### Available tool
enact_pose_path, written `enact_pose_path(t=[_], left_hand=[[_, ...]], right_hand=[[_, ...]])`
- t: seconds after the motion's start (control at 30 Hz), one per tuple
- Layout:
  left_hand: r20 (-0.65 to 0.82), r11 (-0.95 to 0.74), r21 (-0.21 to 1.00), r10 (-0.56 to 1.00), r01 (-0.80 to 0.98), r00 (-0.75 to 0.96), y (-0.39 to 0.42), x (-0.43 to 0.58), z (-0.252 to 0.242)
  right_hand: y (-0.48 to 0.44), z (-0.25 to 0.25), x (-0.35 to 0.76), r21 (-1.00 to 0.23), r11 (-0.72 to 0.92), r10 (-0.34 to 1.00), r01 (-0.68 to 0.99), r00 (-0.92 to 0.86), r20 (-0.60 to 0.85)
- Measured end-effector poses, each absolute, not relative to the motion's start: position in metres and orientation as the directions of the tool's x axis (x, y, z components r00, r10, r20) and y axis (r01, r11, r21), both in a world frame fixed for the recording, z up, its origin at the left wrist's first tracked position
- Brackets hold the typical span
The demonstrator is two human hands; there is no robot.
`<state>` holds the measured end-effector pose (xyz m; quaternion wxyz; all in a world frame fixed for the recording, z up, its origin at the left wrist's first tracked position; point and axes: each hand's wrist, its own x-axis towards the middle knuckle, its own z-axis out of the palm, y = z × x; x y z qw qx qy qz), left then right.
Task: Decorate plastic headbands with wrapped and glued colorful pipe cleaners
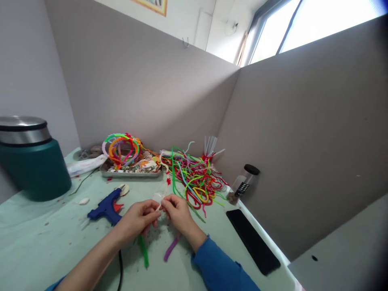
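Note:
Over the middle of the table, my left hand (142, 217) and my right hand (176, 210) meet fingertip to fingertip. Both pinch a thin pale pipe cleaner (158, 207), mostly covered by the fingers. Just beyond them a pale strand with a small red tuft (168, 181) shows; whether it joins the held piece I cannot tell. A green pipe cleaner (143, 251) shows below my left hand and a purple pipe cleaner (172, 247) below my right; their upper ends are hidden. Left of my left hand lies a blue glue gun (106, 207) with an orange-red trigger.
A metal tray (133, 174) of small pieces holds colourful pipe-cleaner rings (123, 149). Right of it spreads a tangled pile of pipe cleaners (194, 178). A teal flask (34, 165) stands left. A clear jar (244, 184) and a black phone (253, 241) are right. Grey partitions (145, 81) enclose the table.

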<state>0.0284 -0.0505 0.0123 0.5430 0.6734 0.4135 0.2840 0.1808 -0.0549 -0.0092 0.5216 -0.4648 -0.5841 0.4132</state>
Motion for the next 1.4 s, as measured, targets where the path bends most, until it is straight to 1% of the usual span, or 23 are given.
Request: enact_pose_path(t=[0.07, 0.13, 0.17, 0.23, 0.27, 0.3, 0.33, 0.37, 0.4, 0.47, 0.53, 0.6, 0.73, 0.87, 0.93, 1.0, 1.13, 1.23, 1.3, 1.4], left_hand=[[-0.058, -0.059, 0.973, 0.872, 0.222, 0.486, -0.049, 0.027, 0.011], [-0.055, -0.044, 0.976, 0.899, 0.214, 0.435, -0.048, 0.027, 0.01], [-0.055, -0.035, 0.976, 0.915, 0.214, 0.401, -0.047, 0.026, 0.01], [-0.062, -0.009, 0.977, 0.943, 0.212, 0.326, -0.046, 0.025, 0.01], [-0.064, 0.003, 0.979, 0.955, 0.205, 0.29, -0.046, 0.024, 0.011], [-0.064, 0.014, 0.981, 0.965, 0.192, 0.256, -0.046, 0.024, 0.012], [-0.063, 0.023, 0.984, 0.972, 0.177, 0.225, -0.046, 0.023, 0.014], [-0.058, 0.027, 0.987, 0.978, 0.158, 0.198, -0.046, 0.022, 0.016], [-0.049, 0.025, 0.99, 0.983, 0.138, 0.175, -0.047, 0.022, 0.018], [-0.024, 0.012, 0.995, 0.992, 0.094, 0.122, -0.047, 0.021, 0.022], [-0.005, 0.0, 0.999, 0.997, 0.055, 0.077, -0.047, 0.02, 0.023], [-0.001, 0.0, 1.0, 0.999, 0.03, 0.048, -0.046, 0.019, 0.023], [-0.007, 0.006, 1.0, 0.999, 0.018, 0.054, -0.046, 0.019, 0.022], [-0.008, 0.006, 0.999, 0.998, 0.036, 0.068, -0.047, 0.02, 0.023], [-0.009, 0.005, 0.998, 0.998, 0.055, 0.069, -0.048, 0.02, 0.022], [-0.01, 0.004, 0.998, 0.997, 0.065, 0.082, -0.047, 0.02, 0.022], [-0.017, 0.011, 0.997, 0.996, 0.076, 0.089, -0.047, 0.02, 0.02], [-0.027, 0.02, 0.996, 0.996, 0.089, 0.089, -0.047, 0.021, 0.021], [-0.031, 0.023, 0.996, 0.995, 0.086, 0.093, -0.048, 0.021, 0.021], [-0.032, 0.025, 0.997, 0.995, 0.077, 0.097, -0.048, 0.021, 0.022]], right_hand=[[-0.054, -0.009, 0.181, -0.976, 0.211, 0.977, 0.063, -0.056, 0.207], [-0.05, -0.007, 0.186, -0.978, 0.197, 0.979, 0.075, -0.071, 0.192], [-0.048, -0.006, 0.191, -0.975, 0.193, 0.981, 0.114, -0.053, 0.188], [-0.043, -0.003, 0.208, -0.942, 0.195, 0.975, 0.273, 0.047, 0.215], [-0.04, -0.002, 0.219, -0.897, 0.193, 0.957, 0.397, 0.124, 0.261], [-0.038, -0.001, 0.231, -0.817, 0.182, 0.923, 0.547, 0.191, 0.333], [-0.037, 0.0, 0.242, -0.721, 0.115, 0.891, 0.683, 0.25, 0.379], [-0.036, 0.0, 0.253, -0.623, 0.017, 0.874, 0.782, 0.291, 0.388], [-0.035, 0.0, 0.262, -0.523, -0.066, 0.876, 0.85, 0.3, 0.377], [-0.035, -0.001, 0.274, -0.353, -0.194, 0.89, 0.915, 0.315, 0.328], [-0.035, -0.002, 0.277, -0.271, -0.255, 0.898, 0.928, 0.332, 0.289], [-0.034, -0.001, 0.276, -0.262, -0.282, 0.892, 0.923, 0.353, 0.282], [-0.032, 0.002, 0.282, -0.274, -0.335, 0.861, 0.901, 0.411, 0.299], [-0.035, 0.002, 0.311, -0.279, -0.434, 0.81, 0.857, 0.506, 0.295], [-0.038, 0.0, 0.322, -0.275, -0.459, 0.803, 0.845, 0.527, 0.279], [-0.038, -0.003, 0.324, -0.266, -0.435, 0.819, 0.86, 0.501, 0.28], [-0.029, -0.01, 0.306, -0.25, -0.279, 0.883, 0.927, 0.35, 0.313], [-0.022, -0.01, 0.3, -0.266, -0.186, 0.913, 0.946, 0.266, 0.308], [-0.022, -0.008, 0.307, -0.274, -0.188, 0.912, 0.943, 0.271, 0.308], [-0.029, -0.002, 0.325, -0.249, -0.254, 0.905, 0.934, 0.321, 0.279]])
